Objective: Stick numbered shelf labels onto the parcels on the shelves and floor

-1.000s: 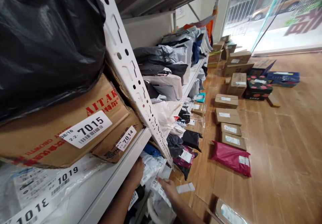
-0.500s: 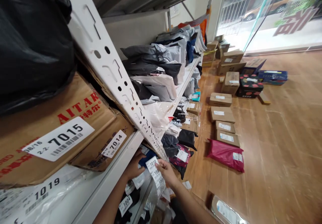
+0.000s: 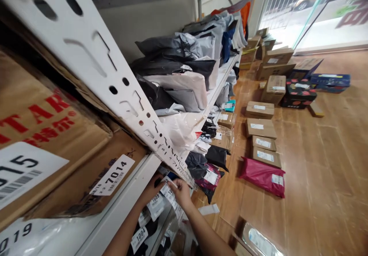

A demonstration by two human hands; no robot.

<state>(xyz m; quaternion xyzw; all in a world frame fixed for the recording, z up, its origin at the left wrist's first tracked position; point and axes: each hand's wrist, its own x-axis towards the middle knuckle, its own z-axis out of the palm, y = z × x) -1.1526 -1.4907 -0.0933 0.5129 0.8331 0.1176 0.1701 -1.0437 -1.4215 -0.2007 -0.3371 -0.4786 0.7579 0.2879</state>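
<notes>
A strip of white printed number labels (image 3: 170,197) hangs between my hands over the lower shelf. My right hand (image 3: 181,193) pinches its upper part between thumb and fingers. At the strip's upper left end, the closed fingers of my left hand (image 3: 153,189) touch its edge; they are partly in shadow. Just below lies a parcel in a pale bag (image 3: 156,209) labelled 1009. A dark parcel with a 1004 label (image 3: 139,237) sits nearer to me. Behind my hands, something blue is partly hidden on the shelf.
A white perforated post (image 3: 126,95) slants beside my hands. Cartons on the left include one labelled 7014 (image 3: 113,175). Bagged parcels (image 3: 184,79) crowd the farther shelf. Several boxes and a magenta parcel (image 3: 263,176) lie on the wooden floor (image 3: 324,171) at right.
My left hand has moved from beside the blue package to the label strip's upper end. My right hand has shifted slightly left with the strip. The 1009 label now shows, and the view has shifted.
</notes>
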